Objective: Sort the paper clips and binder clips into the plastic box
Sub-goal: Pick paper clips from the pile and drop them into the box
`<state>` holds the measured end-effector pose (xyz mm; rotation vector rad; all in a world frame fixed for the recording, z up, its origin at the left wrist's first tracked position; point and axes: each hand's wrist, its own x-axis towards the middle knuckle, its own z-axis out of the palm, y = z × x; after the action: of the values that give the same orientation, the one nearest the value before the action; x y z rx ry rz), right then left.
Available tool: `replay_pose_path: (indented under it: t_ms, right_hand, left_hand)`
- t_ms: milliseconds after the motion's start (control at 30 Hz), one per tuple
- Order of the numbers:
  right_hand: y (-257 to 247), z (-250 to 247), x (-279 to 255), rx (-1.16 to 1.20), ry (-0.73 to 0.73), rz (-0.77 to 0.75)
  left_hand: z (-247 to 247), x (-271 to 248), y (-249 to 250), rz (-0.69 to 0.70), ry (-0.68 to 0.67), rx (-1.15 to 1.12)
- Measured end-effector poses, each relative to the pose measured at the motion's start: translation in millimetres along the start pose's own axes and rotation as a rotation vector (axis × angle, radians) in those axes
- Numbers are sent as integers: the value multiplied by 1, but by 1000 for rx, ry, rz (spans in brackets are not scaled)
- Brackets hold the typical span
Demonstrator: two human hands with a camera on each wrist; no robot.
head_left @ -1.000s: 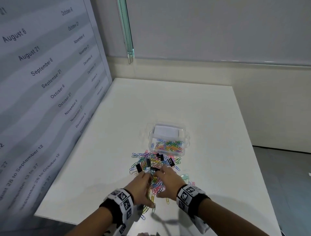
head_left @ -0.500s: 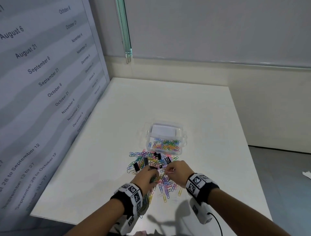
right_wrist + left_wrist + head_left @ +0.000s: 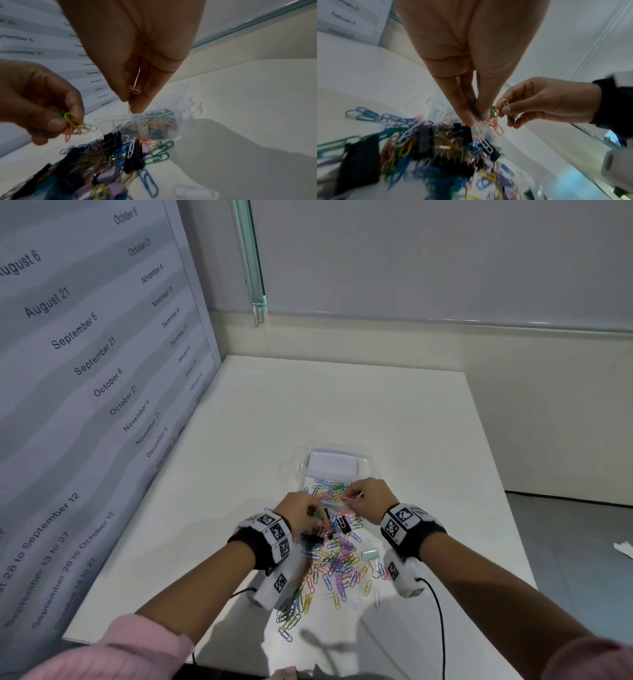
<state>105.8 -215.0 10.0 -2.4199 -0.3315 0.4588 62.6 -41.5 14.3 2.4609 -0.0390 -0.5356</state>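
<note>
A clear plastic box point(image 3: 366, 462) stands mid-table, its near compartment full of coloured paper clips point(image 3: 330, 486) and its far one showing white. A pile of paper clips point(image 3: 334, 565) mixed with black binder clips point(image 3: 343, 525) lies in front of it. My left hand point(image 3: 301, 511) pinches a bunch of paper clips point(image 3: 73, 125) just above the pile. My right hand point(image 3: 368, 496) pinches a few paper clips point(image 3: 135, 88) over the box's near edge. In the wrist views both hands point(image 3: 530, 102) hold their fingertips together on clips point(image 3: 494, 119).
A pale green binder clip point(image 3: 370, 555) lies at the pile's right side. Lilac binder clips point(image 3: 107, 177) sit in the pile's near part. A board with printed dates point(image 3: 85, 371) stands along the table's left edge. The table edge point(image 3: 496, 474) drops to the floor on the right.
Both hands have lifted off the pile with clips and moved forward toward the box. The right hand now hangs over the box's near edge.
</note>
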Motion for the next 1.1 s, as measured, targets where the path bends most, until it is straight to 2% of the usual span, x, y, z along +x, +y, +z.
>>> replay_pose_path:
  t_ms: [467, 633, 733, 833, 933, 1000, 1100]
  right_hand:
    - [-7, -5, 10, 84, 118, 103]
    - [-6, 6, 3, 62, 115, 95]
    - [-3, 16, -12, 51, 63, 29]
    - [-1, 30, -30, -36, -41, -23]
    - [1, 47, -43, -146, -221, -40]
    - [1, 58, -49, -196, -308, -39]
    - [2, 71, -55, -220, -334, -46]
  left_hand:
    - [-26, 36, 13, 19, 99, -120]
    - [-23, 40, 10, -11, 108, -213]
    - [-21, 33, 6, 17, 87, -199]
    - [-14, 14, -6, 80, 1, -147]
    - [3, -9, -20, 126, -234, 44]
    - [21, -20, -33, 149, -340, 215]
    - [44, -36, -45, 175, -352, 302]
